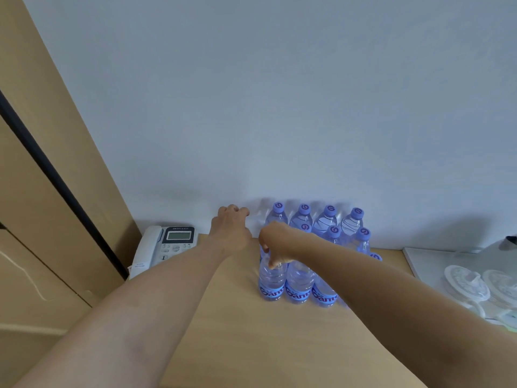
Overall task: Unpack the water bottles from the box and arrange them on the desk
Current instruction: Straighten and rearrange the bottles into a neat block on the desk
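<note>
**Two hands on the bottle block, box out of shot**

Nearest: both forearms reach fwd over the desk [251, 345], bare, elbows low, wrists roughly level w/ the bottle tops. Right arm crosses in from the right, over the front row.

Front row: bottles [298, 281] stand upright, shoulder to shoulder, blue labels facing the camera. Right hand [275, 246] is palm-down on the leftmost front bottle [272, 281], fingers curled over its top; cap hidden under the fingers, so it reads as a grip round the neck/cap. How tight, can't tell.

Handling, as a judgement: full, sealed, so moderately heavy for the size. Thin clear plastic, body will give if squeezed. Smooth wall, maybe slick. Neck/cap is the stiff part, best hold for a short lift or nudge; mid-body on the label better for a longer carry. Tall and narrow, packed touching, so a sideways knock could tip the neighbours.

Further back: more rows, purple caps showing, last row against the wall [279, 107]. Left hand [232, 225] is just left of the back rows, knuckles up, fingers bent in. Something pale and blurred sits by the fingertips, maybe a clear bottle; can't tell if it is held.

Left: phone [165, 245], apart from the bottles. Right edge: clear plastic lids [470, 284] on a white board.
</note>
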